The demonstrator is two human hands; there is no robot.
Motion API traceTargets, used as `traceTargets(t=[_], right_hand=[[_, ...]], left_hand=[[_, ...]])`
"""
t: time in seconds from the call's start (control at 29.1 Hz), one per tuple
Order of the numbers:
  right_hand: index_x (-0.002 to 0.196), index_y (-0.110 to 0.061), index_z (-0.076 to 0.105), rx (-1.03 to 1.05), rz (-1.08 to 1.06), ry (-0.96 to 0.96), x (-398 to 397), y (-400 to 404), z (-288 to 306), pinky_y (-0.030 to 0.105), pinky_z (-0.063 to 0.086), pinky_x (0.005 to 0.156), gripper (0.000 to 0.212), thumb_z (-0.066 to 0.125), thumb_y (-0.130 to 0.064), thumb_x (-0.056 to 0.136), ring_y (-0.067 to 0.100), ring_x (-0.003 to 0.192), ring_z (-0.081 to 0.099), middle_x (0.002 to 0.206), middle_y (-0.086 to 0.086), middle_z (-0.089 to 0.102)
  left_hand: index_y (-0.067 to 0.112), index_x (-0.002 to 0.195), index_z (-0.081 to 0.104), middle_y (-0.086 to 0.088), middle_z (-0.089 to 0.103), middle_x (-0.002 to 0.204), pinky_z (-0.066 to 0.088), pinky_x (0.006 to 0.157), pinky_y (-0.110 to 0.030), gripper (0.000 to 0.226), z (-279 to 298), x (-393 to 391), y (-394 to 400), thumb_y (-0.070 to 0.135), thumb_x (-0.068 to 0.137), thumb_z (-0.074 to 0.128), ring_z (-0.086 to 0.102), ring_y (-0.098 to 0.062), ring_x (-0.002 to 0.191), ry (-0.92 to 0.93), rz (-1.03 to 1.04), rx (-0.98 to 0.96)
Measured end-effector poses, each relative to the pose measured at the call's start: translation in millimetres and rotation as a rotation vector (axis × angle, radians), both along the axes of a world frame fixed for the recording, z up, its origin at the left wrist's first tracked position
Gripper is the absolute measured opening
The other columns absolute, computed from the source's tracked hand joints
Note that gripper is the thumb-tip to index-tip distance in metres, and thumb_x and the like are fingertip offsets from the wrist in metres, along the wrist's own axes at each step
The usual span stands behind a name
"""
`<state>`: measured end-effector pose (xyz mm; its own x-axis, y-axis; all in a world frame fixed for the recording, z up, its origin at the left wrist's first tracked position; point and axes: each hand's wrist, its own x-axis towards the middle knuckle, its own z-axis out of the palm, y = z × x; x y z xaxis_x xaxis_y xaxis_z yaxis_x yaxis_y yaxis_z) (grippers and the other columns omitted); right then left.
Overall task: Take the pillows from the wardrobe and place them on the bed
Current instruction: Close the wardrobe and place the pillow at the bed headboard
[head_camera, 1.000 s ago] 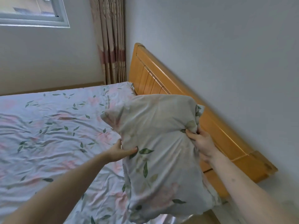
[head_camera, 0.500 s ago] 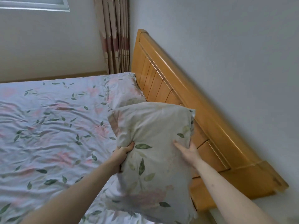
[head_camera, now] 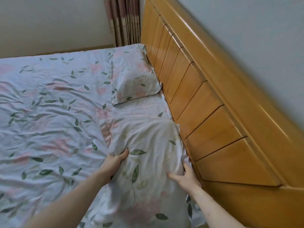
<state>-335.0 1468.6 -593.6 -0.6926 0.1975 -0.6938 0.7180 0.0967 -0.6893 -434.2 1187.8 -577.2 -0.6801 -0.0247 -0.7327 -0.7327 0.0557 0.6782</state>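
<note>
A white pillow with green leaves and pink flowers point(head_camera: 148, 162) lies on the bed point(head_camera: 49, 112), close against the wooden headboard point(head_camera: 213, 120). My left hand point(head_camera: 115, 162) grips its left edge, thumb on top. At the pillow's right edge, beside the headboard, my right hand point(head_camera: 185, 176) holds the cloth. A second pillow of the same print point(head_camera: 133, 76) lies flat farther along the headboard.
The bed sheet has the same floral print and is wrinkled. Striped curtains point(head_camera: 125, 20) hang in the far corner behind the headboard. A pale wall runs along the right and the far side.
The pillow has come down from the air onto the bed next to the headboard. Both hands lowered with it, and the view tilted down, showing the second pillow.
</note>
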Motion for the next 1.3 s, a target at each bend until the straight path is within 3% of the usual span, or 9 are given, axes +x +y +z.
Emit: traceTargets(t=[0.14, 0.27, 0.45, 0.69, 0.89, 1.06, 1.17, 1.24, 1.3], right_hand=[[0.153, -0.023, 0.039, 0.088, -0.005, 0.092, -43, 17, -44, 0.046, 0.045, 0.112, 0.099, 0.090, -0.037, 0.069, 0.022, 0.134, 0.052, 0.147, -0.002, 0.053], [0.153, -0.015, 0.040, 0.183, -0.042, 0.206, -103, 22, -57, 0.032, 0.043, 0.104, 0.083, 0.084, -0.017, 0.082, 0.017, 0.122, 0.054, 0.137, -0.002, 0.055], [0.155, -0.026, 0.038, 0.234, -0.034, 0.294, -176, 29, -88, 0.038, 0.043, 0.109, 0.081, 0.080, -0.027, 0.086, 0.022, 0.135, 0.050, 0.149, -0.004, 0.050], [0.159, -0.027, 0.028, 0.465, 0.300, 0.081, -160, 33, -172, 0.043, 0.035, 0.118, 0.090, 0.077, -0.043, 0.085, 0.025, 0.146, 0.037, 0.161, -0.002, 0.035], [0.162, -0.020, 0.014, 0.447, 0.330, -0.130, -124, 33, -219, 0.042, 0.025, 0.122, 0.106, 0.075, -0.055, 0.083, 0.030, 0.152, 0.023, 0.167, 0.004, 0.023], [0.159, -0.015, 0.024, 0.296, 0.221, -0.159, -129, 35, -222, 0.036, 0.035, 0.115, 0.096, 0.077, -0.045, 0.085, 0.030, 0.146, 0.037, 0.156, 0.003, 0.040], [0.148, -0.014, 0.046, 0.322, 0.094, -0.058, -130, 38, -210, 0.031, 0.040, 0.104, 0.060, 0.068, -0.028, 0.094, 0.029, 0.137, 0.048, 0.129, -0.005, 0.054], [0.124, -0.022, 0.063, 0.427, -0.025, 0.063, -126, 42, -205, 0.042, 0.053, 0.096, 0.035, 0.062, -0.030, 0.090, 0.029, 0.116, 0.063, 0.117, -0.005, 0.068], [0.101, -0.027, 0.065, 0.522, -0.061, 0.147, -122, 44, -204, 0.046, 0.059, 0.081, 0.018, 0.057, -0.036, 0.088, 0.025, 0.092, 0.067, 0.096, -0.005, 0.070]], left_hand=[[0.028, 0.127, 0.059, 0.011, 0.070, 0.104, 0.055, 0.074, -0.027, 0.060, -39, -35, 4, 0.048, 0.077, 0.084, 0.069, -0.012, 0.091, 0.100, -0.114, -0.069], [0.027, 0.127, 0.055, 0.008, 0.065, 0.100, 0.052, 0.088, -0.035, 0.067, -65, -84, 18, 0.053, 0.073, 0.085, 0.066, -0.015, 0.088, 0.114, -0.063, -0.066], [0.025, 0.139, 0.052, 0.009, 0.064, 0.108, 0.049, 0.085, -0.033, 0.073, -100, -151, 26, 0.050, 0.077, 0.083, 0.063, -0.012, 0.089, 0.198, -0.061, -0.080], [0.008, 0.159, 0.021, -0.016, 0.036, 0.159, 0.038, 0.114, -0.041, 0.097, -190, -132, 12, 0.048, 0.088, 0.074, 0.043, -0.034, 0.141, -0.014, -0.394, -0.439], [0.010, 0.153, 0.032, -0.012, 0.046, 0.152, 0.044, 0.106, -0.036, 0.112, -247, -82, 14, 0.065, 0.068, 0.080, 0.049, -0.032, 0.135, -0.143, -0.489, -0.506], [0.012, 0.131, 0.053, -0.007, 0.065, 0.116, 0.056, 0.073, -0.034, 0.064, -258, -82, 18, 0.047, 0.083, 0.076, 0.066, -0.023, 0.096, -0.107, -0.537, -0.518], [0.018, 0.117, 0.066, 0.001, 0.071, 0.103, 0.057, 0.079, -0.035, 0.041, -254, -86, 16, 0.038, 0.082, 0.074, 0.068, -0.018, 0.092, 0.003, -0.579, -0.526], [0.021, 0.111, 0.072, 0.005, 0.074, 0.102, 0.057, 0.084, -0.033, 0.034, -244, -88, 21, 0.036, 0.081, 0.076, 0.069, -0.015, 0.094, 0.045, -0.606, -0.466], [0.022, 0.102, 0.074, 0.005, 0.075, 0.097, 0.057, 0.077, -0.026, 0.022, -238, -90, 25, 0.034, 0.084, 0.078, 0.070, -0.010, 0.087, 0.034, -0.672, -0.422]])
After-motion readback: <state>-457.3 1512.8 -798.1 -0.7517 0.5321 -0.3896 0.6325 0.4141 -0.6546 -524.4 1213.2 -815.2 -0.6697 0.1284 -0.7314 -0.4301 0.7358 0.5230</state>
